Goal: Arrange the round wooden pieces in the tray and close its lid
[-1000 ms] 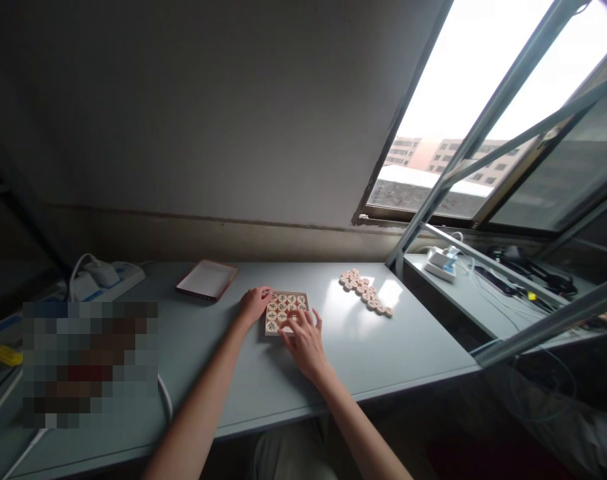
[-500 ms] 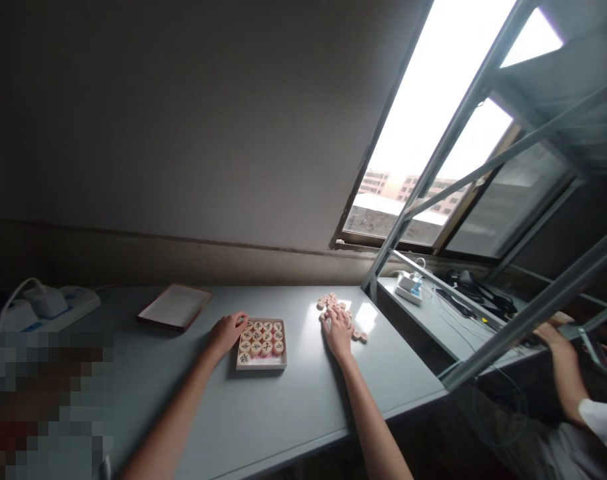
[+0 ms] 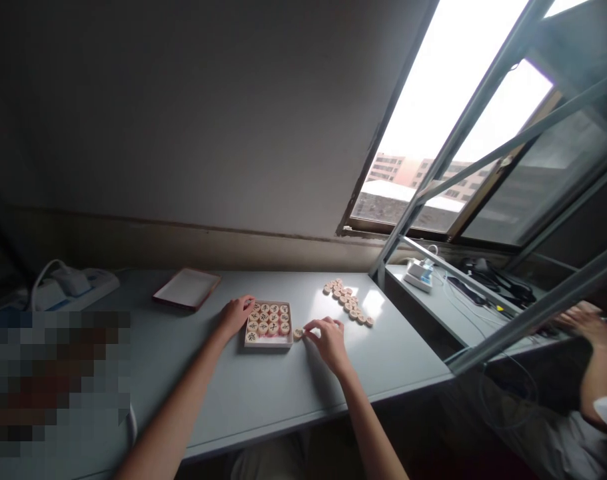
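One-piece step: pinching piece [image 3: 298, 332] in right grip [image 3: 328, 339] on table [image 3: 263, 400], just beside tray [image 3: 268, 345]. Bracing tray's left edge with left grip [image 3: 237, 313], loosely curled, clasping nothing. Near tray row mostly bare.

We had a single view, from the camera worn on the head. It faced forward and down over the worktop [image 3: 263, 393], tilted, with the wall [image 3: 183, 133] ahead and the window [image 3: 433, 133] to the upper right. It sat well back: the left hand [image 3: 236, 313] and right hand [image 3: 328, 340] showed small at mid-frame, and the round piece [image 3: 298, 331] at the right fingertips was, we thought, barely legible.
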`<state>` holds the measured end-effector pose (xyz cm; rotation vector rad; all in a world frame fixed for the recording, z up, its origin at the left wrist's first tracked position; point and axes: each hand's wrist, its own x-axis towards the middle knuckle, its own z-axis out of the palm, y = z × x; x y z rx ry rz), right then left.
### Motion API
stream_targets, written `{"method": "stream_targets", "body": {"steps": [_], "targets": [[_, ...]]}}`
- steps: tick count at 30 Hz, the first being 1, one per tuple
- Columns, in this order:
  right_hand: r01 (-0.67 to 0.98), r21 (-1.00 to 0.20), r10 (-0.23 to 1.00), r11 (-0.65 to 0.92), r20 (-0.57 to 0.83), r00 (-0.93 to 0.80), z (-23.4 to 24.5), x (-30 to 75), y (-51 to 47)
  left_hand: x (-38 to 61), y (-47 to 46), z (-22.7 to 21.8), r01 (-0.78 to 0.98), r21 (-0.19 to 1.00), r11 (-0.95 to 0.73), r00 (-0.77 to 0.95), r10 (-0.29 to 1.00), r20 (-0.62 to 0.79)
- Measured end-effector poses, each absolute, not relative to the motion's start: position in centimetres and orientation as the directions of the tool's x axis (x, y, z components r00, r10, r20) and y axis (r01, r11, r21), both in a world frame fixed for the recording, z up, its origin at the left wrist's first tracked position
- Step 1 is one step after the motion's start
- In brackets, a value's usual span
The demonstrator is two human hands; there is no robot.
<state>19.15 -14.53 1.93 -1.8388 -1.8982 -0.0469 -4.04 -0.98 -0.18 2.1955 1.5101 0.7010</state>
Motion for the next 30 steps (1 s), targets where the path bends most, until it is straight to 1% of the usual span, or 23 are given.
{"method": "stream_targets", "body": {"steps": [3, 9, 14, 16, 21, 23, 25, 27, 30], "targets": [[0.953, -0.296, 0.922, 0.068, 0.384, 0.053, 1.6, 18.6, -13.9, -4.0, -1.2, 0.1, 0.751, 0.566, -0.340, 0.291, 0.940, 0.179], [0.932, -0.317, 0.952, 0.177, 0.295, -0.081, 1.6, 18.7, -13.9, -3.9, -1.3, 0.2, 0.734, 0.594, -0.331, 0.283, 0.943, 0.176], [0.922, -0.300, 0.945, 0.246, 0.287, -0.158, 1.8, 19.0, -15.0, -3.9, -1.2, 0.0, 0.740, 0.603, -0.298, 0.263, 0.953, 0.149], [0.924, -0.292, 0.939, 0.247, 0.307, -0.154, 1.7, 19.1, -15.1, -3.9, -1.2, 0.1, 0.737, 0.606, -0.297, 0.264, 0.953, 0.147], [0.930, -0.308, 0.929, 0.200, 0.360, -0.081, 2.1, 19.1, -14.2, -4.0, -1.4, 0.1, 0.733, 0.608, -0.304, 0.266, 0.952, 0.154], [0.931, -0.297, 0.928, 0.213, 0.361, -0.097, 2.3, 18.7, -13.6, -3.9, -1.4, 0.1, 0.740, 0.603, -0.298, 0.254, 0.954, 0.159], [0.929, -0.288, 0.934, 0.233, 0.333, -0.130, 2.2, 18.3, -13.2, -3.9, -1.4, 0.1, 0.749, 0.595, -0.291, 0.247, 0.956, 0.158], [0.919, -0.311, 0.941, 0.242, 0.308, -0.143, 1.8, 18.2, -12.9, -3.9, -1.4, 0.1, 0.756, 0.585, -0.293, 0.247, 0.956, 0.160], [0.862, -0.442, 0.945, 0.246, 0.307, -0.112, 1.2, 18.8, -13.0, -3.9, -1.2, -0.1, 0.754, 0.577, -0.313, 0.260, 0.950, 0.175]]}}
